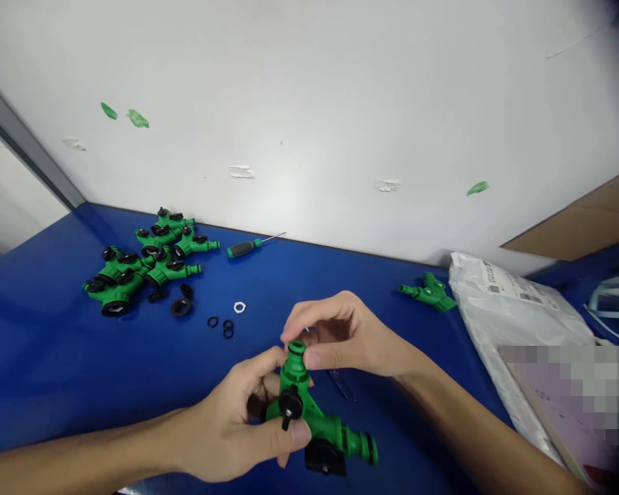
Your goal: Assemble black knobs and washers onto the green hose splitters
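My left hand is wrapped round a green Y-shaped connector with black valve knobs, low in the middle of the head view. One outlet of the connector points up and the other points to the lower right, each with a black ring. My right hand has its thumb and fingers at the rim of the upper outlet, pinching round it. Some of its fingertips are hidden behind the outlet.
Several green connectors, a screwdriver, black rings and a white ring lie left on the blue table. At right are another green connector, a white plastic package and cardboard.
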`<action>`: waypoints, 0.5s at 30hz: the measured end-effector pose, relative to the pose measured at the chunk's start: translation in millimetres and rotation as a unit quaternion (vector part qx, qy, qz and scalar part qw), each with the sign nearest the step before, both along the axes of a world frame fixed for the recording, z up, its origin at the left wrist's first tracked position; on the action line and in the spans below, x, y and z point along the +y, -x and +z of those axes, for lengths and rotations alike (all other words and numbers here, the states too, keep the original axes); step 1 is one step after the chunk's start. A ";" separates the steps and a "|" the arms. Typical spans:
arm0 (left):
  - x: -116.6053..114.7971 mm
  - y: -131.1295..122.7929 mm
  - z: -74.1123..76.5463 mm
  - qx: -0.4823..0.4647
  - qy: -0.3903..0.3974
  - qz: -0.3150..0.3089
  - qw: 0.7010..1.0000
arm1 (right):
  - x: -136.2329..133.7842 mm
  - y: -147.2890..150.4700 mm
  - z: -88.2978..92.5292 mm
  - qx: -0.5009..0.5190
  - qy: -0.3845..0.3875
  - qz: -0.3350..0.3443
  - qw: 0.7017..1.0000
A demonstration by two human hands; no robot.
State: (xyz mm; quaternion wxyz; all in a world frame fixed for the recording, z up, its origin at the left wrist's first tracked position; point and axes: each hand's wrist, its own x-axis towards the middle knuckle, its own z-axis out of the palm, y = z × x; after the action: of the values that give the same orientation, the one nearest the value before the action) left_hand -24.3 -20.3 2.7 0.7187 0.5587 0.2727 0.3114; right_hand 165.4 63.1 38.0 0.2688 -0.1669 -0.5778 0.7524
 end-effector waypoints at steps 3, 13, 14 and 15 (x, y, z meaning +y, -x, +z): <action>-2.3 -0.4 -0.7 -0.001 -0.004 -0.033 0.999 | 3.3 0.8 -11.7 0.035 0.063 0.061 0.996; -9.4 -2.9 -4.0 -0.024 0.040 -0.044 0.998 | -1.0 6.5 -33.0 0.087 0.165 0.114 0.976; -9.1 -3.6 -4.3 -0.028 0.039 -0.044 0.998 | -0.7 6.7 -33.9 0.088 0.163 0.107 0.977; -8.5 -4.5 -4.9 -0.036 0.040 -0.042 0.998 | 0.0 6.9 -34.7 0.088 0.159 0.099 0.978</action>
State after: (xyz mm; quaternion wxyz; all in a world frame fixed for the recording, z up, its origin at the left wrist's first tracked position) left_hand -19.9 -28.8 -2.2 0.7625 0.5285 0.2351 0.2899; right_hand 158.5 63.2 3.3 0.2129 -0.0831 -0.4383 0.8693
